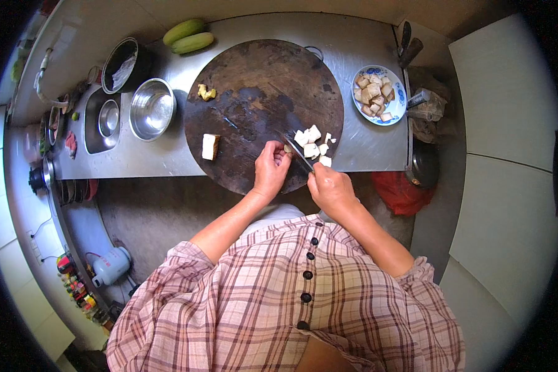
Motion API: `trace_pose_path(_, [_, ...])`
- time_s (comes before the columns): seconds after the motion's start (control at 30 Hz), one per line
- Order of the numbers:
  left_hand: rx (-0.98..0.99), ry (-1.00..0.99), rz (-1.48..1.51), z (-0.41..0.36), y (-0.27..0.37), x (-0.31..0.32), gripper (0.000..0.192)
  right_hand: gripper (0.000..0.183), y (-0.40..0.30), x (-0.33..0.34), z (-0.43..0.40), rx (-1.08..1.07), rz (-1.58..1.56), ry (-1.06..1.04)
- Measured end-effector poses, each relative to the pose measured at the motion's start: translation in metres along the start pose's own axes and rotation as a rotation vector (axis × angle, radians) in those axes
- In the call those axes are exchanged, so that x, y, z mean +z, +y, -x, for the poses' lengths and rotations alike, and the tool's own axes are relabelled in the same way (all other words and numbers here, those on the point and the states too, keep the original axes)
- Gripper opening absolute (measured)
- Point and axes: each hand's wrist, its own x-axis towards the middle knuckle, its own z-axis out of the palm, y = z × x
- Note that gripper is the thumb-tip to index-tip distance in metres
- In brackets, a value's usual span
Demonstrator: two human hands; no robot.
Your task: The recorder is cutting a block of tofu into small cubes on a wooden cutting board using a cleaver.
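Observation:
My right hand (331, 186) grips a kitchen knife (299, 153) by its handle, with the blade slanting up and left over the round wooden chopping board (265, 93). Beside the blade, my left hand (272, 169) has its fingers bent around a small pale piece (287, 149) that is partly hidden. White food chunks (311, 149), with a few smaller bits, lie just right of the knife. Farther left on the board stands a white block (210, 147) with a brown side. A knob of ginger (206, 92) rests near the board's left rim.
A blue-patterned plate (402, 104) of brown-edged cubes (374, 95) stands right of the board. To the left are a steel bowl (152, 109), a dark pot (139, 65) and a sink (93, 139). Two green gourds (188, 36) lie behind. Knife handles (410, 51) rise at the counter's right end.

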Motion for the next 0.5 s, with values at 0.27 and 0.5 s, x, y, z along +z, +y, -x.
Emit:
trace_pose_path(0.27, [0.061, 0.036, -0.029, -0.001, 0.004, 0.000, 0.017, 0.014, -0.003, 0.011, -0.016, -0.014, -0.007, 0.002])
trace_pose_path(0.5, [0.065, 0.027, -0.048, -0.001, 0.009, -0.002, 0.018, 0.013, 0.003, 0.033, -0.037, -0.053, 0.066, 0.007])
